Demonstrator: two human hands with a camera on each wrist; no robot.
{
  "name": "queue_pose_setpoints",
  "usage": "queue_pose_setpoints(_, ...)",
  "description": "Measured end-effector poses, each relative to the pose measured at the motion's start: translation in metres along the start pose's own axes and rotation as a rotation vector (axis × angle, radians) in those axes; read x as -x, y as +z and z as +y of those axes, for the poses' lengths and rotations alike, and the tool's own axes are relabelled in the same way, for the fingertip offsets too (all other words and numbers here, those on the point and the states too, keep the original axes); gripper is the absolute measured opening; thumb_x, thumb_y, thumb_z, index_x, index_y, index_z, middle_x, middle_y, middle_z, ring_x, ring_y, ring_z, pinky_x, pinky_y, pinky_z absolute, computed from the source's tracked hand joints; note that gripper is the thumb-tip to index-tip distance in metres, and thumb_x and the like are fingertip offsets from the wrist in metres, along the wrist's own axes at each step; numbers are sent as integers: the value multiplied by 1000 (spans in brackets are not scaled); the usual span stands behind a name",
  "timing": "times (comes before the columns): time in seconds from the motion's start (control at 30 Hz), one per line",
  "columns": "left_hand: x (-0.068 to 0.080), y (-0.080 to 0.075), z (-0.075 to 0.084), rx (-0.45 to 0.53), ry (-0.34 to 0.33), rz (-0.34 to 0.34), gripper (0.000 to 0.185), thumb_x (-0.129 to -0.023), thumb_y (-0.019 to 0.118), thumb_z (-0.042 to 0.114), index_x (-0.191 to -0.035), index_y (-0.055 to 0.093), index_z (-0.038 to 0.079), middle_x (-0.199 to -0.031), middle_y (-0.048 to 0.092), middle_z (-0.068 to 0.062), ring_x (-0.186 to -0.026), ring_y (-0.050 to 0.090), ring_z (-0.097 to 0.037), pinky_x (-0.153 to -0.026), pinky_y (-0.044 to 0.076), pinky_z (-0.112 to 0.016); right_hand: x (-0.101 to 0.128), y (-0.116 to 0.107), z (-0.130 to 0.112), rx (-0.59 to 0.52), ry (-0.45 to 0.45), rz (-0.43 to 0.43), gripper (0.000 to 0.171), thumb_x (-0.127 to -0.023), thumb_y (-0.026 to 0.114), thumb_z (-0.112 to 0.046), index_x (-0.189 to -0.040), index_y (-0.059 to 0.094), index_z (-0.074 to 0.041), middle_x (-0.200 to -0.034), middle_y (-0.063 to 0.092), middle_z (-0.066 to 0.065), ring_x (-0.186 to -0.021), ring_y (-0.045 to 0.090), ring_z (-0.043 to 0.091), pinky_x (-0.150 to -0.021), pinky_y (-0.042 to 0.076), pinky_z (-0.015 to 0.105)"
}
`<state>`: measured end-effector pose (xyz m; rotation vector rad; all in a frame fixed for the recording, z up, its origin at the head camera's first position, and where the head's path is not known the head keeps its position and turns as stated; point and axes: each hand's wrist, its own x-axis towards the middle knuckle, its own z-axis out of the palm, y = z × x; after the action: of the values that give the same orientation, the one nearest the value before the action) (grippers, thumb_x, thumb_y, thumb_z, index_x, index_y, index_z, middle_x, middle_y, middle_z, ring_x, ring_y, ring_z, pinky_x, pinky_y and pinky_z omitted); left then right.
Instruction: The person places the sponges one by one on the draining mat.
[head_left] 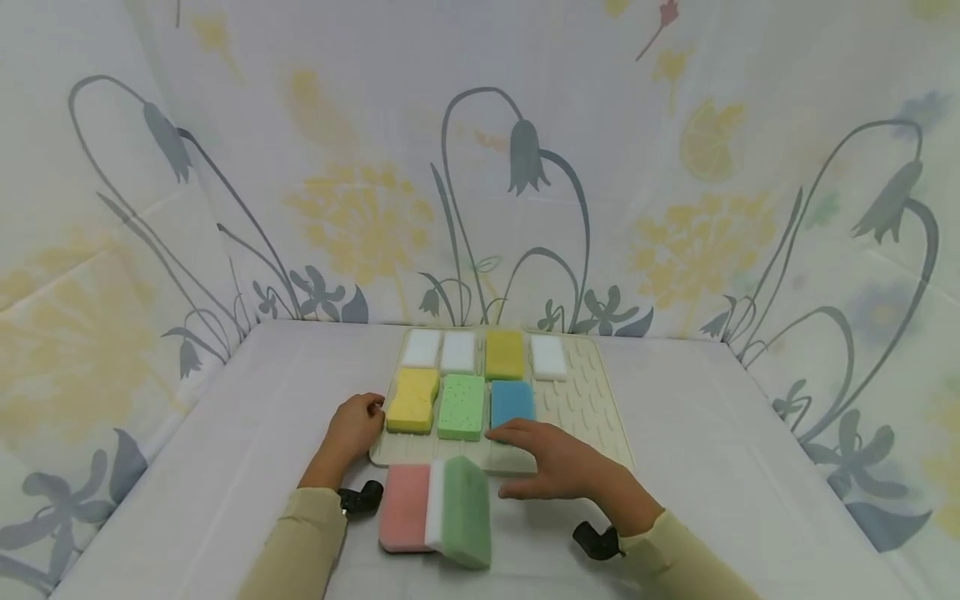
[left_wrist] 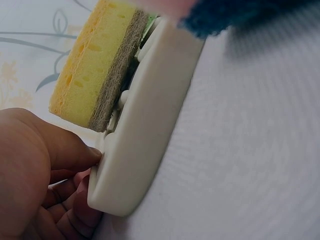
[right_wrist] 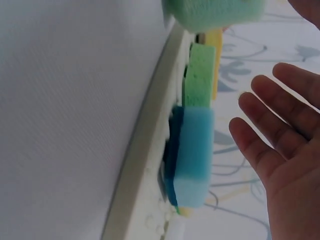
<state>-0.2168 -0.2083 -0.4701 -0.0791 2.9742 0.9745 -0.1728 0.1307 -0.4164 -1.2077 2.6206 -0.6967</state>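
My left hand [head_left: 356, 427] is at the left edge of a cream tray [head_left: 585, 408] with a raised pattern. In the left wrist view, its thumb and curled fingers pinch the tray's corner, just below a yellow sponge [left_wrist: 95, 70] with a brown scouring layer. My right hand [head_left: 558, 461], fingers spread and holding nothing, hovers by the tray's front edge near a blue sponge [head_left: 512, 400]. Between yellow and blue lies a speckled green sponge [head_left: 461, 407]. Before the tray, a pink sponge [head_left: 405, 508], a white one [head_left: 435, 504] and a pale green one [head_left: 467, 512] stand side by side.
Along the tray's back row lie white blocks [head_left: 422, 348] and a mustard-yellow sponge [head_left: 504, 354]. A white cloth [head_left: 697, 450] covers the table. Flower-printed fabric [head_left: 360, 225] rises behind and at both sides.
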Motion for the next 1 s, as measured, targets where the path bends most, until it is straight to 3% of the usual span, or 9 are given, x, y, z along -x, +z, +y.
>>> queue_pose_setpoints(0.4, 1, -1, 1, -6, 5, -1, 39, -94, 47, 12, -126, 59, -6, -108, 65, -17, -95, 59, -27, -85, 48, -45, 0, 21, -22, -50, -18, -104, 102, -75, 69, -65, -156, 20, -26, -159, 26, -3, -141, 37, 25, -106, 42, 47)
queue_pose_setpoints(0.77, 1, 1, 1, -3, 5, -5, 39, -93, 48, 12, -126, 59, -6, -106, 65, -17, -93, 58, -26, -83, 48, -44, -3, 38, -33, -57, 29, -148, 116, -70, 69, -71, -157, 7, -28, -161, 19, -6, -142, 35, 20, -109, 39, 43)
queue_pose_setpoints(1.0, 1, -1, 3, 3, -5, -14, 40, -94, 46, 13, -128, 58, -5, -113, 64, -19, -101, 60, -30, -87, 48, -46, -3, 43, -37, -31, 16, -153, 123, -68, 73, -69, -158, 0, -24, -162, 16, -1, -142, 35, 21, -107, 41, 40)
